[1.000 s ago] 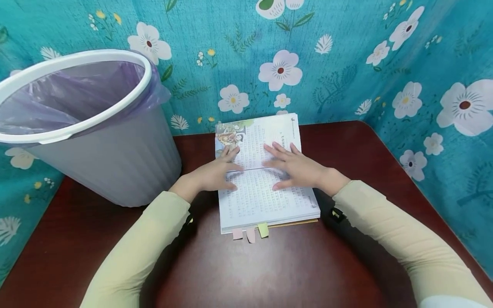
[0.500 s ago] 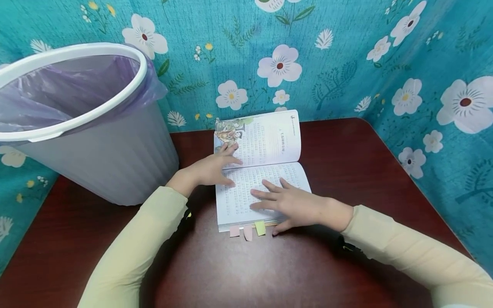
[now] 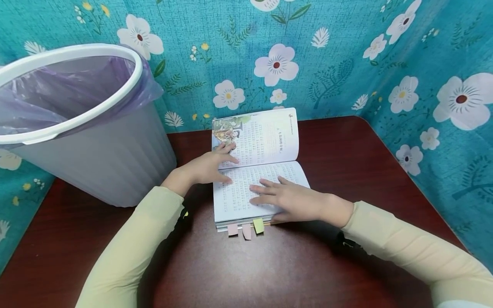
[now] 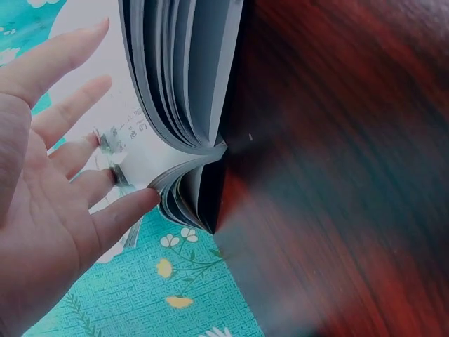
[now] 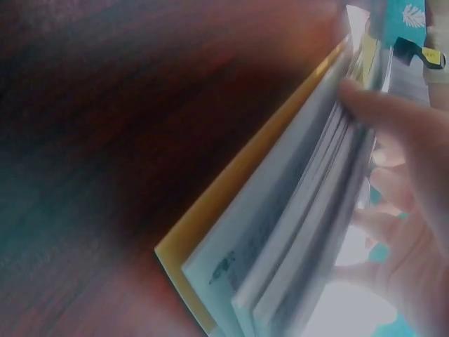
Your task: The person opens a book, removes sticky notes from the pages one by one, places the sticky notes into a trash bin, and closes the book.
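Head view: the book [image 3: 265, 164] lies spread on the table [image 3: 227, 273], beside the bin [image 3: 115, 149]. The left hand [image 3: 208, 167], fingers apart, straddles the fold; the right hand [image 3: 296, 201], fingers apart, covers part of the lower page [image 3: 235, 192]. Left wrist view: fingers spread. Right wrist view: thumb at page edges [image 5: 298, 210].

Pale yellow sleeves [image 3: 131, 239], black yellow-marked wrist gear [image 5: 407, 49]

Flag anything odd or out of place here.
The bin stands on the table beside the book, an unusual spot for one. The open book also lies sideways, its fold running left to right in the head view. No spill or damage visible.
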Demonstrator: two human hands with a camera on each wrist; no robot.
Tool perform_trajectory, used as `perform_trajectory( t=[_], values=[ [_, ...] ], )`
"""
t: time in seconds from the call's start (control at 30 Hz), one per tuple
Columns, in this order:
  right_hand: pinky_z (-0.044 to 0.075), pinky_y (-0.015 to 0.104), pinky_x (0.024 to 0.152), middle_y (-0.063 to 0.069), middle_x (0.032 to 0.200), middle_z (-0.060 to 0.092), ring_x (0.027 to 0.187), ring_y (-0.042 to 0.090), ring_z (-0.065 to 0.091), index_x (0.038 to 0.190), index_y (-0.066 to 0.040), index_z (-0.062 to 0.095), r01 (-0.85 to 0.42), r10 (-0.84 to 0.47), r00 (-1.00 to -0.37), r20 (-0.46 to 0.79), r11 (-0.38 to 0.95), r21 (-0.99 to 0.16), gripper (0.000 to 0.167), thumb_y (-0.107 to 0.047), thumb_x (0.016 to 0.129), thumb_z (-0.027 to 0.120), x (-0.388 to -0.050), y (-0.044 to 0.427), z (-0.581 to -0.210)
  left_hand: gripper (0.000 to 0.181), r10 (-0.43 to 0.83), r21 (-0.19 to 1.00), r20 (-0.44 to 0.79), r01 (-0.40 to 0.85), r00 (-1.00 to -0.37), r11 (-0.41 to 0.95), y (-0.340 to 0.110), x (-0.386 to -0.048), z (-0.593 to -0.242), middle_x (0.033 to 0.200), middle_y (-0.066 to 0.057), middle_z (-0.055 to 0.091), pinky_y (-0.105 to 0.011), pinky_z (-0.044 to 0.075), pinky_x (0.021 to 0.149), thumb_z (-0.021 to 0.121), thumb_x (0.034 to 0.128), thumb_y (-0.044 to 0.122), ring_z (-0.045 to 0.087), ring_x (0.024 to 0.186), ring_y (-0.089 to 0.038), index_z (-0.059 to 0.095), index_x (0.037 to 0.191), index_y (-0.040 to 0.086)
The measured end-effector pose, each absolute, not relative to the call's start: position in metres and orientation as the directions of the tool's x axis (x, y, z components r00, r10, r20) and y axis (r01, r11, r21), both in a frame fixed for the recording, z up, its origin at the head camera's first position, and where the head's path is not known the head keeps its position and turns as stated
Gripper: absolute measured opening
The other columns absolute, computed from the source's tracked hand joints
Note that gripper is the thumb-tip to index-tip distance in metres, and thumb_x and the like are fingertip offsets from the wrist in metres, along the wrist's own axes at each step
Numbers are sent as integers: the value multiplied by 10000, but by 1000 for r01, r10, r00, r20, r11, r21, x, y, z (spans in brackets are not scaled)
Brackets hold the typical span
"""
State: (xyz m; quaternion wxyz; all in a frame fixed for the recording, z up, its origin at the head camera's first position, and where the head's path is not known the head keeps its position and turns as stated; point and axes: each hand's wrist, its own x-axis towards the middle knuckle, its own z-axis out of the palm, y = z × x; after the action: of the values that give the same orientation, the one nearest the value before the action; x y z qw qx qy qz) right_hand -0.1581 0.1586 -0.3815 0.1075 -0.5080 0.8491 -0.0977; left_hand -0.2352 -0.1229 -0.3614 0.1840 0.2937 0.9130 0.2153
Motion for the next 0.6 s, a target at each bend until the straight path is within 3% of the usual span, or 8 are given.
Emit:
perform_trajectory(
  t=[0.23, 0.43, 0.6],
  values=[
    [257, 700, 1111, 83, 1620, 378, 1486, 358, 326, 1466, -157, 555, -847, -895, -444, -31, 431, -311, 643, -290, 896, 821, -158, 159, -381, 542, 616, 509, -196, 458, -763, 729, -123, -234, -362, 1702, -68, 144, -553, 154, 1209, 815, 897, 193, -18, 1560, -329, 636, 1397, 79],
    [267, 693, 1112, 82, 1614, 391, 1489, 340, 326, 1265, -180, 614, -950, -954, -295, 40, 289, -115, 500, -265, 844, 870, -147, 147, -385, 537, 619, 515, -189, 459, -763, 724, -124, -234, -363, 1702, -71, 142, -554, 145, 1211, 814, 898, 190, -19, 1559, -329, 639, 1392, 72],
    [305, 635, 1125, 51, 1564, 469, 1483, 309, 348, 1167, -189, 711, -980, -979, -197, 59, 198, 19, 273, -221, 911, 800, -142, 139, -390, 528, 616, 530, -184, 450, -766, 719, -124, -234, -365, 1701, -71, 149, -557, 139, 1211, 820, 893, 185, -27, 1560, -325, 649, 1379, 69]
  ],
)
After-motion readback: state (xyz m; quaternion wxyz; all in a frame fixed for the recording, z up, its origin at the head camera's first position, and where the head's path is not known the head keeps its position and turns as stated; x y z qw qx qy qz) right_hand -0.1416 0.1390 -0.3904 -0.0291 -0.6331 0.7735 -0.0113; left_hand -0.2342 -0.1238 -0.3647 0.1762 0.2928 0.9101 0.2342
